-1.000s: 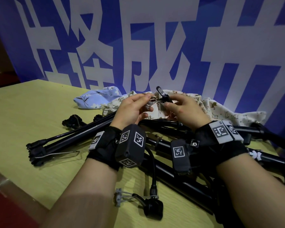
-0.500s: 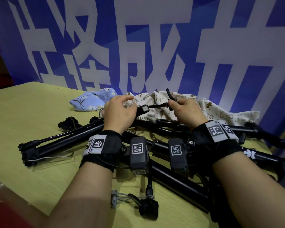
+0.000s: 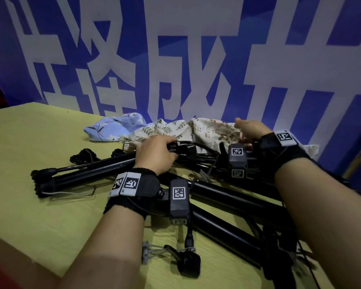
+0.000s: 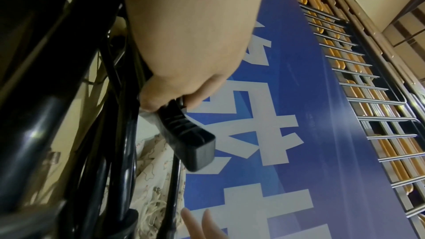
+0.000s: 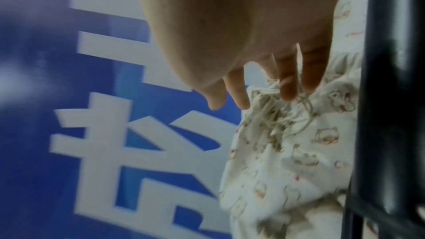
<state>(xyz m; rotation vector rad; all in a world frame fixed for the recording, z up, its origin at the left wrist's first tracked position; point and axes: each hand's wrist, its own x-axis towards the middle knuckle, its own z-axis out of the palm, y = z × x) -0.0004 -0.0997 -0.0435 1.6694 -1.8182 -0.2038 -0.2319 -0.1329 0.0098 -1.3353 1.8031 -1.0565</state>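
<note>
A pile of black clip hangers (image 3: pixel 223 197) lies across the yellow-green table (image 3: pixel 33 147). My left hand (image 3: pixel 171 146) rests on top of the pile and grips a black ribbed clip (image 3: pixel 183 148); in the left wrist view thumb and fingers (image 4: pixel 170 97) pinch that clip (image 4: pixel 188 134). My right hand (image 3: pixel 246 132) is apart from the clip, further right. It reaches over a cream cloth with small animal prints (image 3: pixel 211 130). In the right wrist view its straight fingers (image 5: pixel 287 86) touch the cloth's stringy fringe (image 5: pixel 276 115) and hold nothing.
A blue floral cloth (image 3: pixel 117 128) and a leaf-print cloth (image 3: pixel 161 130) lie at the back against a blue banner with white characters (image 3: pixel 175 59). A loose black clip piece with a wire (image 3: pixel 188 263) lies near the front edge. Bare tabletop shows at the left.
Both hands held the clip raised between them. Now the left has lowered it onto the hanger pile, and the right has let go and moved right to the cream cloth.
</note>
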